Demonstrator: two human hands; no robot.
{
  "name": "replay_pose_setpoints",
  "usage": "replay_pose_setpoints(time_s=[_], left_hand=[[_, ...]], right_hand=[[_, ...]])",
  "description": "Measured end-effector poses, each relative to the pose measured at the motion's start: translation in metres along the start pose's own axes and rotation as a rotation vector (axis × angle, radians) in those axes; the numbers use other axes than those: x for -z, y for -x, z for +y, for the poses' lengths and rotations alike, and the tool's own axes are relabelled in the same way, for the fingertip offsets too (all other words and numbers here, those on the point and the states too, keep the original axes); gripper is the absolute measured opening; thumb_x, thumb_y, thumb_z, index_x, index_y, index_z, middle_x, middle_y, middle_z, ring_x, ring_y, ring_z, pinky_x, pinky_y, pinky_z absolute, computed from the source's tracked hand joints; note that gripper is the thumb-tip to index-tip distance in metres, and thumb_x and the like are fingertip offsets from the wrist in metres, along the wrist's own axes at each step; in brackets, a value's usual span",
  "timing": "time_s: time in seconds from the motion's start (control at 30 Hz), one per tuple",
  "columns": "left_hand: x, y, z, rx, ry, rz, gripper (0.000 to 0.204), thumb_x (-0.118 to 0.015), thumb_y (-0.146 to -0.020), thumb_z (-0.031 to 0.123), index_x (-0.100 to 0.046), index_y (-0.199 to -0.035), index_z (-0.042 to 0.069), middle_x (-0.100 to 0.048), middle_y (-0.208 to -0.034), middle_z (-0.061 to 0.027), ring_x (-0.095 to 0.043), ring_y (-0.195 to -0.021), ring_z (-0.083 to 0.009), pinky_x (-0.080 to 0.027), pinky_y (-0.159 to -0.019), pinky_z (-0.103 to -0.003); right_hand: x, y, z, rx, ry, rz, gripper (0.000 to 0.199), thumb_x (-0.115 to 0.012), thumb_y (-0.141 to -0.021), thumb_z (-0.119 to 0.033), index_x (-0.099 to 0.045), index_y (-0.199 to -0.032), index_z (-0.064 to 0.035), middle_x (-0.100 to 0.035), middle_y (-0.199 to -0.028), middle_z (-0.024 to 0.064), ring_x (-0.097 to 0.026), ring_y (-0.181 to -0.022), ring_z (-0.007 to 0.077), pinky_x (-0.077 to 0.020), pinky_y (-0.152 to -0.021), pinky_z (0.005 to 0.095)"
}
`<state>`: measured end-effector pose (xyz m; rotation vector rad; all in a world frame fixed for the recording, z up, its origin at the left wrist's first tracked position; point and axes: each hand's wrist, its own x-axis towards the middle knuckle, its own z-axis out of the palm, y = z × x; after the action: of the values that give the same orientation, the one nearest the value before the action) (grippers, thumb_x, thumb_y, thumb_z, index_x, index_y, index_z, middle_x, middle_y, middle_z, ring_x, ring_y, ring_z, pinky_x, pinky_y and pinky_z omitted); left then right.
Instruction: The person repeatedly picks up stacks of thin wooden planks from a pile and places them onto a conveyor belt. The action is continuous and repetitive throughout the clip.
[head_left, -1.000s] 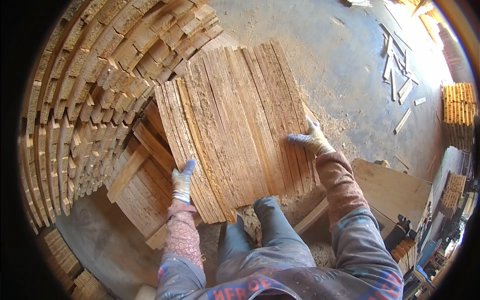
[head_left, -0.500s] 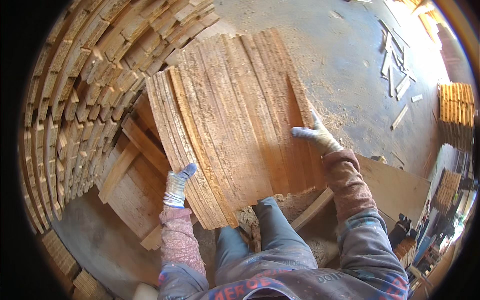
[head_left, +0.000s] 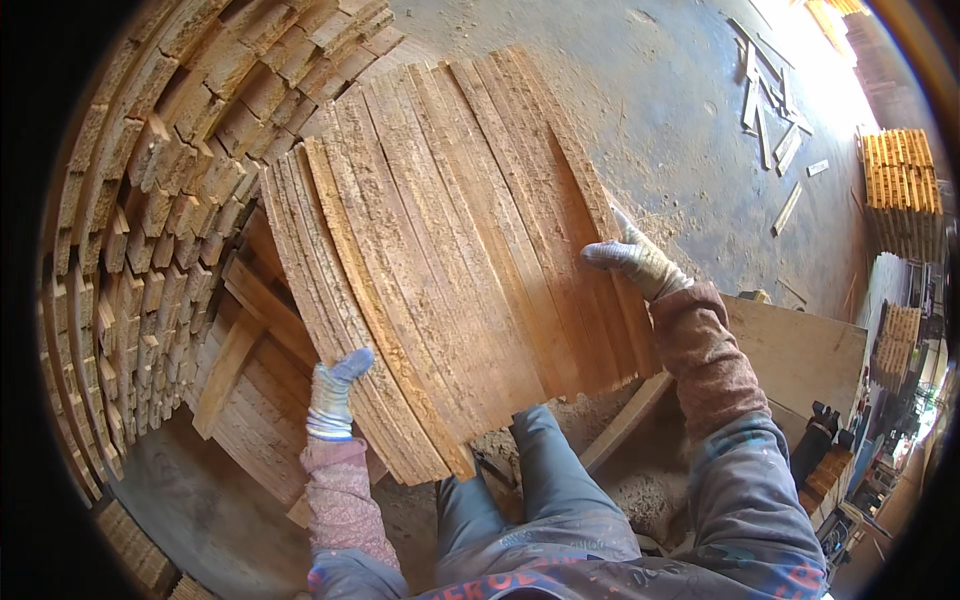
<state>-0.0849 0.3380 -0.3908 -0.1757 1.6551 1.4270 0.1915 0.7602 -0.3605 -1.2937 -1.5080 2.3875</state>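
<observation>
Left hand [head_left: 333, 392]: fingers are hiding under the board bundle [head_left: 430, 270]. Right hand [head_left: 643, 264]: most fingers are disappearing behind the bundle's right edge. Bundle is covering part of the lower plank pile [head_left: 262, 432], left. Tall board stack [head_left: 160, 200] is running out of view, left. Grey top [head_left: 670, 582] is getting cut off, near. Glare is washing out the far right floor [head_left: 815, 95]. Right-side clutter [head_left: 868, 510] is looking too small to tell.

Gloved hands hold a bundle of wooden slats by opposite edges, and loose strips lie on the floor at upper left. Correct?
Not quite: the head view shows the loose strips on the floor at upper right. The left hand and right hand do hold the bundle by opposite edges.
</observation>
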Motion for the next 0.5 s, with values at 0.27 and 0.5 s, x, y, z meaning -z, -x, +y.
replay_pose_setpoints(time_s=[0.27, 0.5], left_hand=[[0.022, 0.011, 0.013, 0.039, -0.102, -0.003, 0.048, -0.081, -0.085, 0.018, -0.064, -0.125, -0.002, -0.070, -0.100, -0.0054, -0.068, -0.079, -0.0167, -0.060, -0.072, -0.031], [-0.031, 0.077, 0.052, -0.011, 0.079, -0.128, 0.083, -0.084, -0.076, 0.040, -0.053, -0.136, -0.006, -0.066, -0.119, -0.0135, -0.068, -0.102, -0.0261, -0.059, -0.085, -0.037]], right_hand=[[0.003, 0.007, 0.011, -0.055, -0.074, -0.024, 0.129, -0.092, -0.075, -0.014, 0.002, -0.164, -0.0011, -0.072, -0.115, 0.0149, -0.070, -0.103, 0.0195, -0.0517, -0.100, 0.0336], [-0.035, 0.100, -0.025, -0.065, -0.339, -0.042, 0.124, -0.092, -0.073, -0.007, -0.010, -0.165, -0.0066, -0.067, -0.125, 0.0147, -0.068, -0.104, 0.0181, -0.0529, -0.097, 0.0330]])
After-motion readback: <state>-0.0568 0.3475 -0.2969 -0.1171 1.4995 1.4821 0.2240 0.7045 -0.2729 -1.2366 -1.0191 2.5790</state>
